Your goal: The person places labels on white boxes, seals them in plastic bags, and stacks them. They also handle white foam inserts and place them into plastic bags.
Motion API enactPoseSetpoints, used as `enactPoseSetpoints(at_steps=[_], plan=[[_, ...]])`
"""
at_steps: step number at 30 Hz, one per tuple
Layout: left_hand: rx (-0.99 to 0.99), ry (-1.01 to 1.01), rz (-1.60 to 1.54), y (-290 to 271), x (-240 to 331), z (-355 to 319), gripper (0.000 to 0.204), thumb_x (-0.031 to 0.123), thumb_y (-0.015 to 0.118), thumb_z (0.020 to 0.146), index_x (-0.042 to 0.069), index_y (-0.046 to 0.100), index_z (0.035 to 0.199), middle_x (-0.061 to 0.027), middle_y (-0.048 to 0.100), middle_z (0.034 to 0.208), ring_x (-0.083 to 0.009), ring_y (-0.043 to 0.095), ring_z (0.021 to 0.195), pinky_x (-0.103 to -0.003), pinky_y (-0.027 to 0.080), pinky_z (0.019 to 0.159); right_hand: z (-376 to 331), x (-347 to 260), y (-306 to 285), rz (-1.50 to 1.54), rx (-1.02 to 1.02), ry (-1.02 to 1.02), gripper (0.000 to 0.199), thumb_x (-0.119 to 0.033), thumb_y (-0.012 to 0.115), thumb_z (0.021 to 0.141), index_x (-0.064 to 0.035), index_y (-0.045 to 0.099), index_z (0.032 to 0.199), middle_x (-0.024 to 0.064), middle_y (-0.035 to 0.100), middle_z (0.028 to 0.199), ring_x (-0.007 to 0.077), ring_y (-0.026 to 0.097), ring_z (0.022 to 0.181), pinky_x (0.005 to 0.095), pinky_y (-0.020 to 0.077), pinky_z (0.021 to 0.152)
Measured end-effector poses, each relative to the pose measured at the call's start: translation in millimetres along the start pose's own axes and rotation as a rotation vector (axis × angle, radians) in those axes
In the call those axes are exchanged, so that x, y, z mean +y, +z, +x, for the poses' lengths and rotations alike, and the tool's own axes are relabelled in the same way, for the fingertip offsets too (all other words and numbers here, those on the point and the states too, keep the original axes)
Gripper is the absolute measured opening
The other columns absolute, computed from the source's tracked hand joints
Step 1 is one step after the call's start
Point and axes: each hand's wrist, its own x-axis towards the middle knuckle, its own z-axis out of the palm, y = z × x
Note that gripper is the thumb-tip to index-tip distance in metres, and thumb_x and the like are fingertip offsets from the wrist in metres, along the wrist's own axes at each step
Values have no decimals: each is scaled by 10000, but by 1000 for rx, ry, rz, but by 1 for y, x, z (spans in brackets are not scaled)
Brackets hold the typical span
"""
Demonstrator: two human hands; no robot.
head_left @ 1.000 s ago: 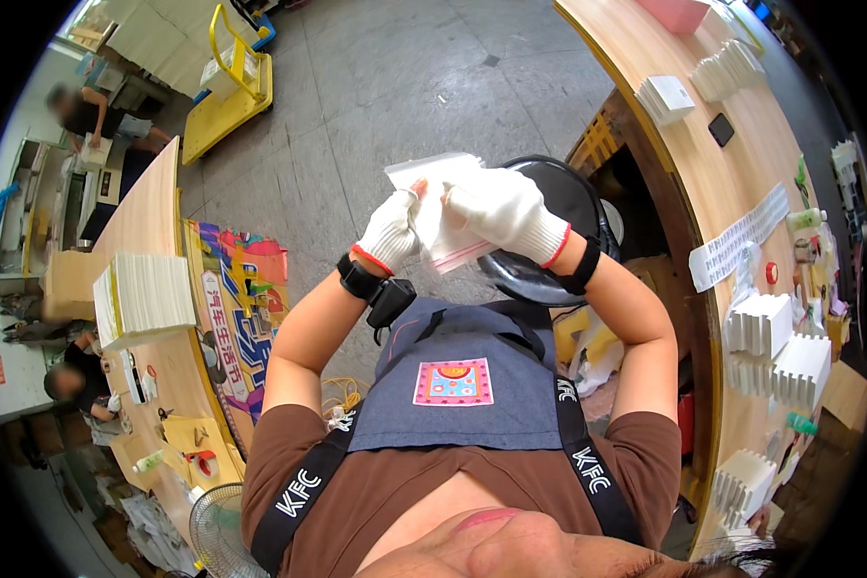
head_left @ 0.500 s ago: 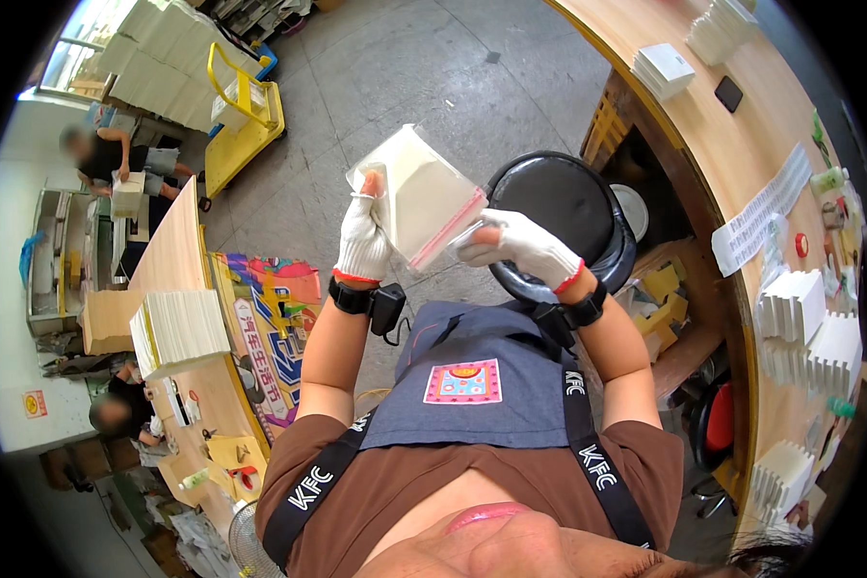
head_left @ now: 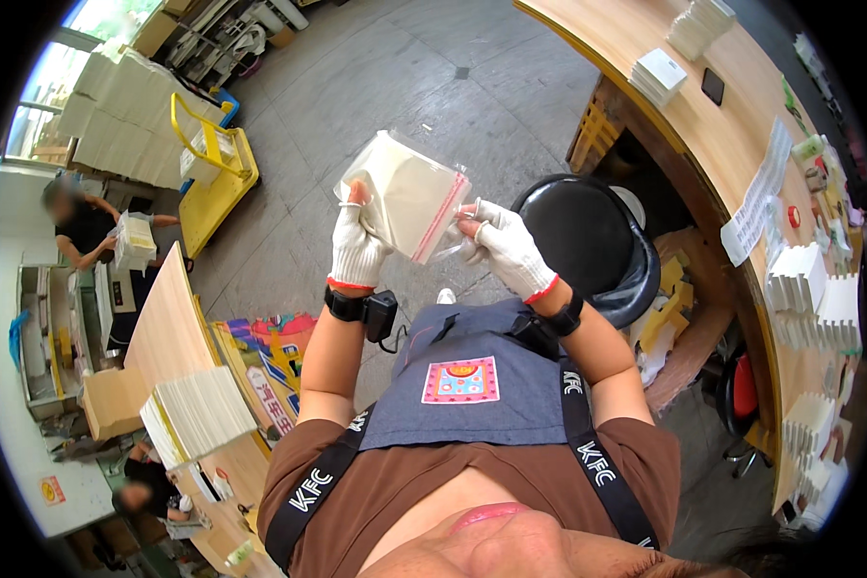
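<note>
In front of my apron I hold a clear plastic bag (head_left: pixel 409 197) with a red strip along its right edge. A pale, cream-white flat stack shows through the film. My left hand (head_left: pixel 358 236), in a white fingerless glove, grips the bag's left side with the thumb on top; its other fingers are hidden behind. My right hand (head_left: pixel 506 246), gloved the same way, pinches the clear flap beside the red strip. Both wrists carry black straps with small black boxes.
A round black stool (head_left: pixel 583 246) stands just right of my hands. Along the right a wooden table (head_left: pixel 684 125) bears white stacks, a phone (head_left: pixel 712 87) and a printed sheet (head_left: pixel 756 197). At left are a paper stack (head_left: pixel 207 414), a yellow trolley (head_left: pixel 217 193) and two people at work.
The bag has tilted slightly and shifted a little left. My right hand has moved its fingers onto the flap's edge. The view has turned, so the surroundings have shifted.
</note>
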Motion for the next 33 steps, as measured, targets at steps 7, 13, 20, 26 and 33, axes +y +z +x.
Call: enactPoseSetpoints(at_steps=[7, 13, 20, 26, 33], plan=[[-12, -90, -27, -16, 74, 47, 377, 274, 583, 965, 41, 534, 1257, -117, 612, 1241, -282, 600, 1135, -481, 495, 987, 67, 22, 35, -171, 239, -91, 138, -162, 616, 922, -28, 646, 934, 1, 612, 724, 72, 571, 599, 223, 464, 562], [35, -97, 213, -18, 81, 94, 384, 267, 607, 949, 47, 521, 1252, -113, 605, 1237, -268, 609, 1110, -468, 524, 944, 99, 43, 20, -288, 419, -180, 165, -177, 640, 922, -37, 615, 838, 4, 626, 722, 57, 564, 646, 236, 471, 618], [-106, -57, 436, 1, 49, 172, 341, 211, 557, 976, -14, 523, 1230, -106, 628, 1171, -203, 615, 1076, -341, 517, 917, 109, 11, -18, -368, 619, -356, 336, -58, 578, 939, -79, 621, 1272, -39, 610, 783, 47, 516, 682, 220, 460, 658], [-160, -181, 582, 40, 15, 250, 323, 221, 556, 972, -13, 556, 1194, -101, 647, 1131, -197, 638, 1021, -329, 529, 883, 126, -11, -73, -745, 667, -669, 337, 17, 647, 821, -103, 695, 1133, 81, 703, 859, 139, 642, 670, 259, 508, 627], [-246, -318, 680, 92, -40, 323, 283, 229, 565, 975, 15, 572, 1160, -62, 658, 1061, -166, 650, 947, -315, 540, 852, 120, -46, -115, -661, 1111, -604, 139, 25, 691, 763, -39, 716, 884, 98, 695, 808, 194, 683, 718, 280, 518, 641]])
